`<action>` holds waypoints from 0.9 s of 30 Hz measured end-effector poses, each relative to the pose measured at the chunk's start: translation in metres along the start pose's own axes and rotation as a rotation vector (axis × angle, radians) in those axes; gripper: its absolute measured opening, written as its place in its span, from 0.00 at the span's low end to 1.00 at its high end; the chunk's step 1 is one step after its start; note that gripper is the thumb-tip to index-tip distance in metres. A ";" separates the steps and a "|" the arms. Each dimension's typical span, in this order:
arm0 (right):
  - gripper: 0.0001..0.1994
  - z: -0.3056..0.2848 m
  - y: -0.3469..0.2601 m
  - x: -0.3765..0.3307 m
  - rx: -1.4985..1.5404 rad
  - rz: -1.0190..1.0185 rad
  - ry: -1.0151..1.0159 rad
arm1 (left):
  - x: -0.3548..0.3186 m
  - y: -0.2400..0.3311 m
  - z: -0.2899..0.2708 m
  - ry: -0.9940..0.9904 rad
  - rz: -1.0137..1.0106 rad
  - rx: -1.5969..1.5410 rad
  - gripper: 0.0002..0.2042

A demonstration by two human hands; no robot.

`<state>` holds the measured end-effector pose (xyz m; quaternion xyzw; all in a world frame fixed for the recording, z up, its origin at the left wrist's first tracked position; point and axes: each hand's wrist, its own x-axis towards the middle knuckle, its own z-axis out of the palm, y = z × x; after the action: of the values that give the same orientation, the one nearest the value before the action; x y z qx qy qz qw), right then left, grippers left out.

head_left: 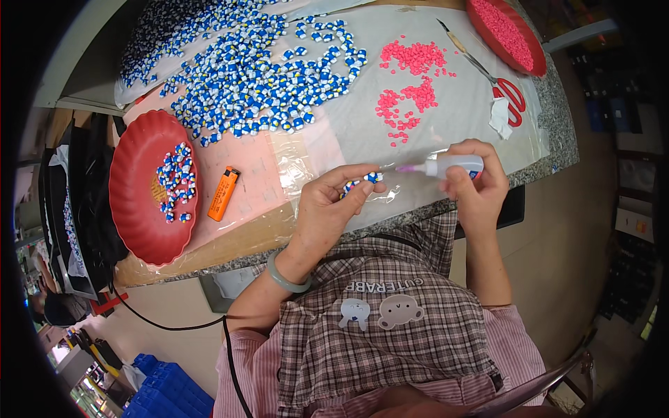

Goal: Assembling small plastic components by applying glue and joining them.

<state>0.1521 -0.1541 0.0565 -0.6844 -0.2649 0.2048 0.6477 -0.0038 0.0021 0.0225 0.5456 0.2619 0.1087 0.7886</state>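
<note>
The left hand [333, 202] is over the near edge of the tabletop [557, 132], and its grip is closed: the thumb and the fingertips pinch a few small blue and white figures [362, 182]. The right hand [477, 182] is just beside it, a little to the right. Its grip is closed around a small white glue bottle [453, 166], which lies almost flat. The pink nozzle [406, 168] of the bottle points to the left and comes very near to the held figures; if it touches them I cannot tell.

A clear plastic sheet [362, 118] covers most of the tabletop. On it, toward the far left corner, a big heap of the same blue and white figures [258, 70] is spread. Near the middle of the far side lie some groups of small pink pieces [411, 83]. At the left edge stands a red plate [143, 209] with a small number of figures [175, 181] in it. An orange lighter [224, 194] lies just beside this plate, on its right. At the far right corner there is another red plate [481, 14] full of pink pieces, and near it lie scissors with red handles [505, 94] and a crumpled white paper [500, 117].

The person wears a pale green bracelet [286, 277] on the left wrist.
</note>
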 end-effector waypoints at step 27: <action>0.14 0.019 0.019 0.067 -0.843 -0.379 -0.514 | -0.001 -0.003 -0.003 -0.088 -0.003 0.146 0.12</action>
<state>0.1944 -0.0976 0.0400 -0.7533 -0.5936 0.1209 0.2562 -0.0068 0.0034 0.0195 0.6053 0.2352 0.0641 0.7577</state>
